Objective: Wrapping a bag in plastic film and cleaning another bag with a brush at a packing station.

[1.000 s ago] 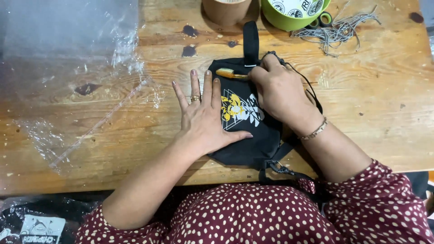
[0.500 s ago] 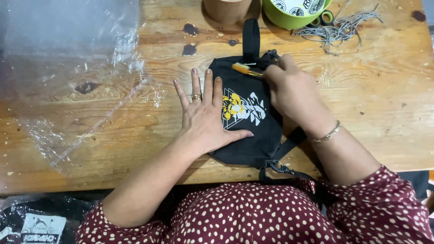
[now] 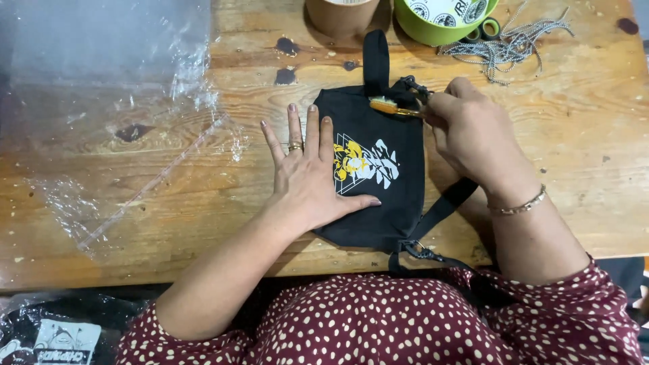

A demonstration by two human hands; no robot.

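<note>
A small black fabric pouch [image 3: 378, 176] lies flat on the wooden table [image 3: 581, 162], near its front edge, right in front of the person. It carries a yellow and white print [image 3: 365, 164] on its face, a black loop [image 3: 376, 57] standing up from its top edge, and a black strap [image 3: 443, 209] running down from its right side to a buckle [image 3: 416, 249] at the table's lip.

The left hand [image 3: 312, 176] lies flat on the pouch's left half, fingers spread wide, palm down, thumb pointing across under the print, a ring on one finger. It grips nothing; it just presses the cloth down.

The right hand [image 3: 473, 132] sits at the pouch's upper right corner, grip pressed together, pinching a small orange-handled tool [image 3: 391, 107] whose end lies across the top edge of the pouch. A bracelet circles that wrist.

Further out: the table is worn, knotted, stained wood with dark spots. A sheet of clear plastic wrapping [image 3: 115, 101] covers its left part, crinkled and glinting. At the far edge stand a brown roll of tape [image 3: 341, 13] and a green bowl [image 3: 439, 20], with a tangle of ball chains [image 3: 514, 44] just to the right. A dark plastic bag [image 3: 61, 331] shows below the table at lower left.
</note>
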